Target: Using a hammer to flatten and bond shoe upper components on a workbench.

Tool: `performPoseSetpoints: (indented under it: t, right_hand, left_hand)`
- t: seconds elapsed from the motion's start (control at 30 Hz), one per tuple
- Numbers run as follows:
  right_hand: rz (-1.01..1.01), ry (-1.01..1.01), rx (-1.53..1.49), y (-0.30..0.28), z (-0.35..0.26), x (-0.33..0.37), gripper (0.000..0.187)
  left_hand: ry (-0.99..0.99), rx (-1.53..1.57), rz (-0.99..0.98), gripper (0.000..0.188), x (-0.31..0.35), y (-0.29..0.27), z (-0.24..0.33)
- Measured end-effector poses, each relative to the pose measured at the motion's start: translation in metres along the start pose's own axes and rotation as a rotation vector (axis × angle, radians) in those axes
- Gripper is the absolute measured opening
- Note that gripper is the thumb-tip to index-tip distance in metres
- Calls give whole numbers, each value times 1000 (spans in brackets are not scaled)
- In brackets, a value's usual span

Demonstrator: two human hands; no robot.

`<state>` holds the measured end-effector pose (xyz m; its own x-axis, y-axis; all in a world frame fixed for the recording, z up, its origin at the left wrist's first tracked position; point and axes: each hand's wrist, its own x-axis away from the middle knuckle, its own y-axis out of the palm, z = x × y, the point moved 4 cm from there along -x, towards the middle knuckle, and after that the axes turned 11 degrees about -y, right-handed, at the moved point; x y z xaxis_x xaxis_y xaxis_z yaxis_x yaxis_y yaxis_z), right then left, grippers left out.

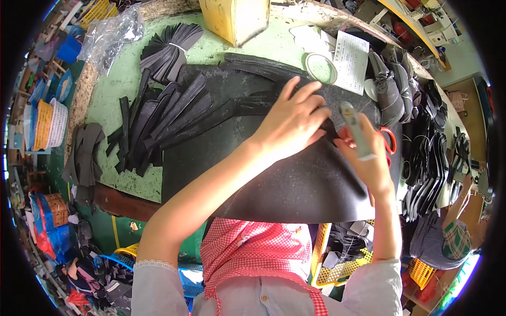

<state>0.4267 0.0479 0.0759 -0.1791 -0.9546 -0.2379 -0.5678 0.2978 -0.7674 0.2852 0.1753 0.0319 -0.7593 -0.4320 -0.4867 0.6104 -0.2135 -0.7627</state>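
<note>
The left hand (292,121) presses flat, fingers spread, on the black sheet (284,179); just beside it, the right hand (369,158) grips a silver marker (354,129).

White printed paper slip (350,61) on bench (113,87), just beyond hands. Yellow box (235,18) farther back. Clear crumpled plastic bag (112,38) far left of hands.

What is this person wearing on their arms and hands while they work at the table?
Nothing covers the left hand or the right hand: no gloves, and no rings or watch that I can make out. Both forearms are bare. Short pale grey sleeves end near the elbows, the left one edged with a narrow white lace trim.
</note>
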Motion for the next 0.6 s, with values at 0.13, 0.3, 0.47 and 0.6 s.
performPoseSetpoints:
  t: [0.13,0.3,0.47,0.6]
  right_hand:
    - [2,246,-323,-25,3,45,26]
    - [-155,435,-534,-27,-20,85,23]
    - [-756,52,-431,-3,-63,93,25]
    - [-709,40,-556,21,-90,83,22]
  left_hand:
    - [102,168,-183,26,10,-24,39]
    - [-352,285,-616,18,91,-72,36]
    - [-418,181,-501,29,128,-94,20]
    - [-277,81,-420,39,124,-96,21]
